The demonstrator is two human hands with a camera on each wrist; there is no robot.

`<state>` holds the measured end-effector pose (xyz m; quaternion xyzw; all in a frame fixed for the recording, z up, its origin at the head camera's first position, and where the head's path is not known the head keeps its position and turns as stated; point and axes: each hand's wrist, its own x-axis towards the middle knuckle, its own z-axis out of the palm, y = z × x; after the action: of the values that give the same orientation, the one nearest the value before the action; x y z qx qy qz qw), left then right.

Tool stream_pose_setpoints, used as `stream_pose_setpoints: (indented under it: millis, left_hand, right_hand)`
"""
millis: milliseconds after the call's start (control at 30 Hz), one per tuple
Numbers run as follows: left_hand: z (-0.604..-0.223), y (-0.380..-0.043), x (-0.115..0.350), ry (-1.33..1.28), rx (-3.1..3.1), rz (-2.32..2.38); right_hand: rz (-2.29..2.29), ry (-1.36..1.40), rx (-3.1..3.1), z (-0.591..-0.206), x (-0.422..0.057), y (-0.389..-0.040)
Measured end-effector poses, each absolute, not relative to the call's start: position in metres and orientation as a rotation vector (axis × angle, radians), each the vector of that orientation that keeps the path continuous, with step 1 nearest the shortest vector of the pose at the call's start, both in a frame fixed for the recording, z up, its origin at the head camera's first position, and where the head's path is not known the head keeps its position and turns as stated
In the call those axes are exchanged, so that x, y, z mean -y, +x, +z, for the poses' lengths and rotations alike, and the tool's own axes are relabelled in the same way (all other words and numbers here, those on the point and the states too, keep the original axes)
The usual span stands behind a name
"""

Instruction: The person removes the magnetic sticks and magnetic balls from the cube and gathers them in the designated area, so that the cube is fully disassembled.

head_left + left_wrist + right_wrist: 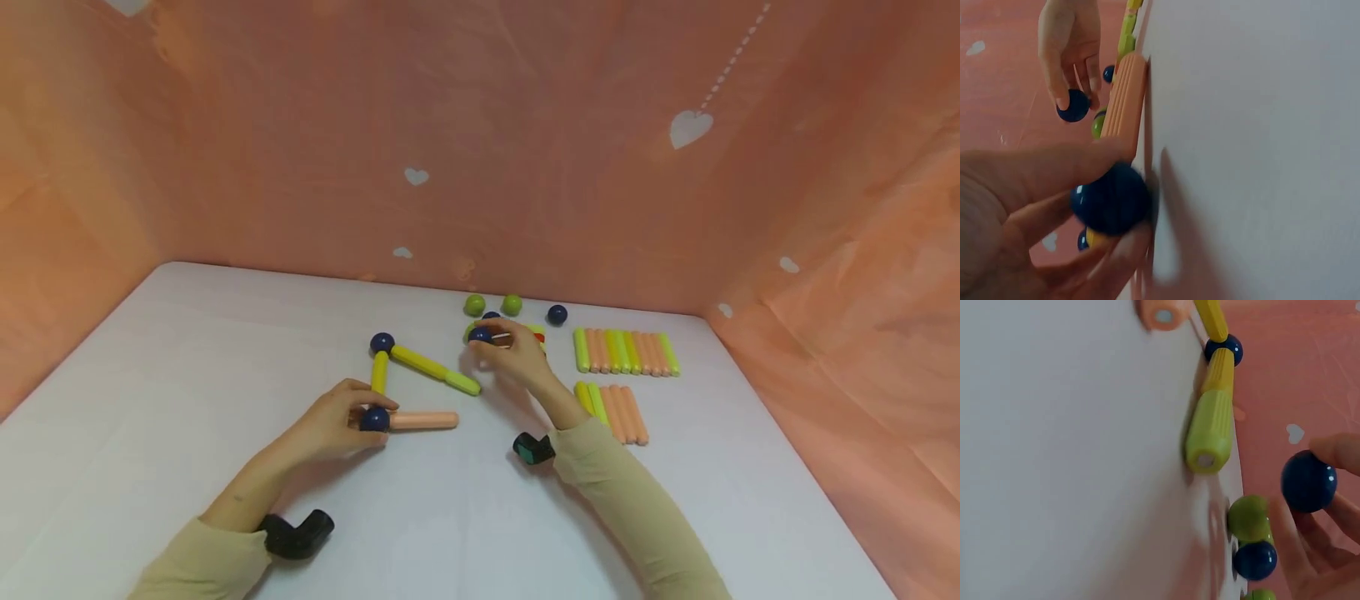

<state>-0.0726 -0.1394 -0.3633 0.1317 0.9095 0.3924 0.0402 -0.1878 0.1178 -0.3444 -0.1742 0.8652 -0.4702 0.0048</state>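
Observation:
My left hand (324, 429) grips a dark blue ball (375, 419) between thumb and fingers. A peach ribbed rod (423, 420) points right from that ball, and a yellow rod (379, 373) runs from it to another blue ball (382, 343) farther back. From there, a second yellow rod (420, 363) slants right, with a lime rod (462, 383) end to end with it. My right hand (519, 357) pinches a loose blue ball (1310, 481) by the fingertips, raised above the table. In the left wrist view, the gripped blue ball (1113, 200) touches the peach rod (1125, 106).
Green balls (512, 304) and a blue ball (557, 314) lie near the back edge; others are partly behind my right hand. Lime, peach and yellow rods lie in two rows, one back right (626, 352) and one nearer (618, 414). Orange cloth (300, 142) hangs around the white table (187, 350).

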Motion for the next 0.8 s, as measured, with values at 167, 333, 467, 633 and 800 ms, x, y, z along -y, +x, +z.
stream_pose_setpoints:
  millis: [167, 333, 467, 633, 800]
  left_hand:
    - [-0.365, -0.073, 0.148, 0.51, -2.716, 1.256]
    - [-0.366, -0.073, 0.152, 0.551, -2.706, 1.251]
    - [-0.365, -0.072, 0.151, 0.521, -2.707, 1.244]
    - [-0.365, -0.07, 0.149, 0.497, -2.725, 1.212]
    - [-0.364, -0.069, 0.148, 0.495, -2.739, 1.197]
  right_hand:
    - [-1.536, -0.525, -2.792, -0.342, -0.102, -0.205]
    - [-1.494, -0.476, -2.808, -0.339, -0.09, -0.221]
    - [-1.396, -0.518, -2.839, -0.337, -0.08, -0.234]
    - [-1.183, -0.605, -2.946, -0.338, -0.073, -0.243]
    - [-0.984, -0.608, -3.027, -0.341, -0.068, -0.247]
